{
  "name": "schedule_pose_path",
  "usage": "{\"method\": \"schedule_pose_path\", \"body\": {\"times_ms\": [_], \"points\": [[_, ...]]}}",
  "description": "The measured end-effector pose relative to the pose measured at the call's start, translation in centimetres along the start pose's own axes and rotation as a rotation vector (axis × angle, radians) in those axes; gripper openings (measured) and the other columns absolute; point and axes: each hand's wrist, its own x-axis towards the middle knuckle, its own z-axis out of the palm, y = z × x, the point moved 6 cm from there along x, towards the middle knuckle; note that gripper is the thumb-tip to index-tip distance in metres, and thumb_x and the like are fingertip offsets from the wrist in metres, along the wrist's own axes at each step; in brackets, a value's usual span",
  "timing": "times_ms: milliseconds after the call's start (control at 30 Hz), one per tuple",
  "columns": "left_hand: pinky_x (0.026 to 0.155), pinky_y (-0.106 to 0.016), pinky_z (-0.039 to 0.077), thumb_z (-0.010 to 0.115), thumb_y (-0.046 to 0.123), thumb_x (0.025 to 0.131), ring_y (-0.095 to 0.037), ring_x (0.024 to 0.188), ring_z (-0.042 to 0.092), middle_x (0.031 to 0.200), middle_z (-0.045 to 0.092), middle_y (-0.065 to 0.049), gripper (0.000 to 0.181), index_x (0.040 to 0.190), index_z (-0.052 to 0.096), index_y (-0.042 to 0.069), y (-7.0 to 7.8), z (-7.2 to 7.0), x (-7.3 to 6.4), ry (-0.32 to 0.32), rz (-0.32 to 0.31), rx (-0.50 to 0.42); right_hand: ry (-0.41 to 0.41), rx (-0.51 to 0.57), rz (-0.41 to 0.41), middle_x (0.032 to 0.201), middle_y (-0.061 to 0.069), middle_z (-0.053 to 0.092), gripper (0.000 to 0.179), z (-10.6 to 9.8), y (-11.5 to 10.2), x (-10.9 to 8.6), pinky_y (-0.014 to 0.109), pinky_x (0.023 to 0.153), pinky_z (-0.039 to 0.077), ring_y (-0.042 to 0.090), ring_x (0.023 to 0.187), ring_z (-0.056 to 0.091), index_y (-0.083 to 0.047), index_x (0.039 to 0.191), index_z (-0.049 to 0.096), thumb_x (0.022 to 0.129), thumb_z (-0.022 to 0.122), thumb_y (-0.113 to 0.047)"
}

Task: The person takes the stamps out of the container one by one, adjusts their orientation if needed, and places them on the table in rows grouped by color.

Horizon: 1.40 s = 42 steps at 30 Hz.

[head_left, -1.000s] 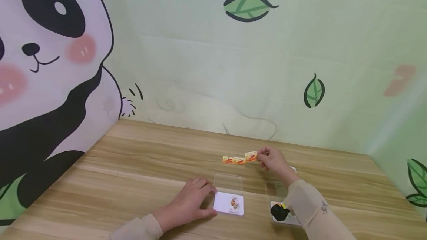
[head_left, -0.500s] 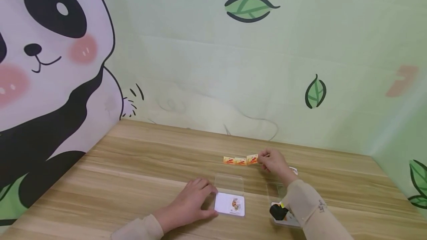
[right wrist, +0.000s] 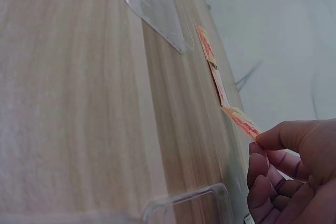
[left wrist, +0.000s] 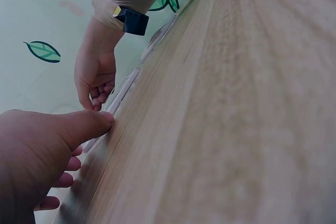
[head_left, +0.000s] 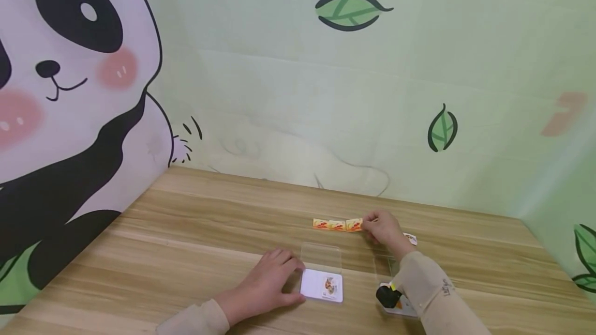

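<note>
Small cards with a red, orange and yellow picture lie in a row toward the back of the table. My right hand (head_left: 383, 227) pinches the rightmost picture card (head_left: 354, 225) between thumb and forefinger; in the right wrist view its left end meets the neighbouring card (right wrist: 219, 85). At the centre front sits a clear plastic case (head_left: 321, 285) holding white cards, the top one printed with a small picture. My left hand (head_left: 264, 282) holds this case at its left side, thumb at the near corner and forefinger at the far one.
The case's transparent lid (head_left: 321, 257) lies opened behind it. A second clear case (head_left: 404, 308) stands to the right, partly covered by the right sleeve and its black wrist camera (head_left: 388, 296). Another white card (head_left: 411, 239) shows beyond the right wrist. A panda-print cloth wall borders the table.
My right hand has lowered the rightmost picture card slightly, bringing it level with the row. My left hand has stayed at the case.
</note>
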Motion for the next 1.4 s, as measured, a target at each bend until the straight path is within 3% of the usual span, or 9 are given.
{"method": "schedule_pose_path", "body": {"times_ms": [467, 1400], "points": [[0.103, -0.042, 0.041, 0.074, 0.044, 0.079, -0.017, 0.113, 0.051, 0.114, 0.058, 0.002, 0.047, 0.115, 0.062, 0.016, 0.03, -0.01, -0.01, -0.004, 0.001, -0.005, 0.011, -0.094, -0.004, 0.061, 0.003, 0.058, 0.01, 0.06, -0.15, -0.14, 0.02, 0.046, 0.042, 0.01, 0.055, 0.052, 0.0, 0.085, 0.06, 0.081, 0.06, -0.008], [0.104, -0.041, 0.041, 0.073, 0.044, 0.079, -0.017, 0.111, 0.051, 0.113, 0.057, 0.003, 0.046, 0.113, 0.062, 0.015, 0.08, -0.01, 0.03, -0.002, 0.0, -0.019, 0.009, -0.105, 0.005, 0.066, 0.006, 0.06, 0.014, -0.52, -0.16, -0.32, 0.022, 0.05, 0.044, 0.013, 0.061, 0.055, 0.001, 0.093, 0.061, 0.085, 0.059, -0.01]]}}
